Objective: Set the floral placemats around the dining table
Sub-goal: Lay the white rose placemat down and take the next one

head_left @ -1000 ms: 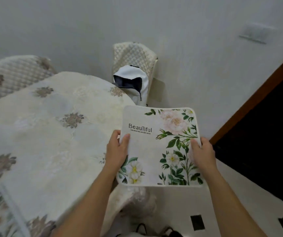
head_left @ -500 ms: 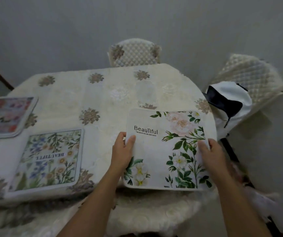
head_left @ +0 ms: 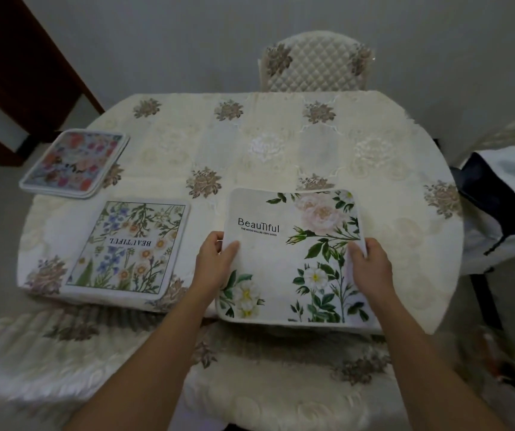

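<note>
**Fig.** Oval surface point(head_left: 281, 141) w/ cream embroidered cloth, seen from its 6 o'clock side.

- **(a)** White-rose placemat point(head_left: 268, 269), printed "BeauTiful", at approx. 5–6 o'clock of the surface. Its near edge overhangs the rim. Can't tell if it lies flat on the cloth or sits just above it.
- **(b)** L grip point(head_left: 216, 262) holds the mat's 9 o'clock edge, thumb on top, fingers round the edge.
- **(c)** R grip point(head_left: 371, 265) holds the 3 o'clock edge likewise, thumb on the printed leaves. Both forearms are bare and reach in from 6 o'clock.
- **(d)** Blue-flower placemat point(head_left: 129, 247) lies flat at approx. 7 o'clock, just beside (a) but apart from it. Its lettering reads upside down from here.
- **(e)** Pink-red placemat stack point(head_left: 74, 163) at approx. 9 o'clock, near the rim and apart from (d). Layered edges show; no. of mats unclear.
- **(f)** Quilted chair point(head_left: 312, 66) at 12 o'clock, backrest right behind the rim.
- **(g)** White-and-dark fabric item point(head_left: 504, 197) at 3 o'clock, off the surface.
- **(h)** Cushioned seat point(head_left: 281, 393) at 6 o'clock, below the rim.
- **(i)** Dark wood door frame point(head_left: 17, 73) at approx. 10 o'clock, behind the surface.
</note>
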The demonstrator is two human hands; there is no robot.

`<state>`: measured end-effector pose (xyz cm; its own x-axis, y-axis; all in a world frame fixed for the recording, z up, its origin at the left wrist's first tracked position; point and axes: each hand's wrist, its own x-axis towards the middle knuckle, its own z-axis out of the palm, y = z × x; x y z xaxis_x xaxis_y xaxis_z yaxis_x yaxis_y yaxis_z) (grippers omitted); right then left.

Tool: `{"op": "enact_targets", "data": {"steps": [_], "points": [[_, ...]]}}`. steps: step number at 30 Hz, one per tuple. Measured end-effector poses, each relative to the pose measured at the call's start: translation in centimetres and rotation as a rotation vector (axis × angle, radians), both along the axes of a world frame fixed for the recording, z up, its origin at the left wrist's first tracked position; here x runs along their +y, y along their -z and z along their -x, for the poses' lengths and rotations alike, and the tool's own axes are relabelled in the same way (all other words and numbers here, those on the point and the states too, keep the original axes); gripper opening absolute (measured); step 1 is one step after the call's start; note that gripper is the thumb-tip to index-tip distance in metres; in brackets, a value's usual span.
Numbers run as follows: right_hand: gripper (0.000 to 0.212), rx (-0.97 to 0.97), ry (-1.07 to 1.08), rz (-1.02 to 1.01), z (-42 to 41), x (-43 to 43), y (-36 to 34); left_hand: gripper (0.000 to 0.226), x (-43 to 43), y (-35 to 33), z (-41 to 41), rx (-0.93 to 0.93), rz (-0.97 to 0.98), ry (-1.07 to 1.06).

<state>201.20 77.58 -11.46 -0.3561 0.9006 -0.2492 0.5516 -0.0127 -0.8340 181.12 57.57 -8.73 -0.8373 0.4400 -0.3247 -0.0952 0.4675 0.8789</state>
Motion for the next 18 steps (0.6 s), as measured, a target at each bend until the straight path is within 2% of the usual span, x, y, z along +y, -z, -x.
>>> {"op": "enact_targets", "data": {"steps": [5,10,13,18], "points": [[0.026,-0.073,0.014,0.150,2.1,1.2,3.5,0.009,1.2,3.0,1.7,-0.187,0.009,-0.046],[0.023,-0.113,0.076,0.265,3.6,1.4,6.5,0.009,2.1,5.8,3.0,-0.158,0.050,-0.066],[0.019,-0.125,0.098,0.280,4.3,1.2,7.7,0.007,2.0,7.1,4.0,-0.129,0.099,-0.052],[0.025,-0.174,0.156,0.255,4.7,0.7,8.6,0.014,1.6,8.4,5.2,-0.066,0.217,-0.002]]}}
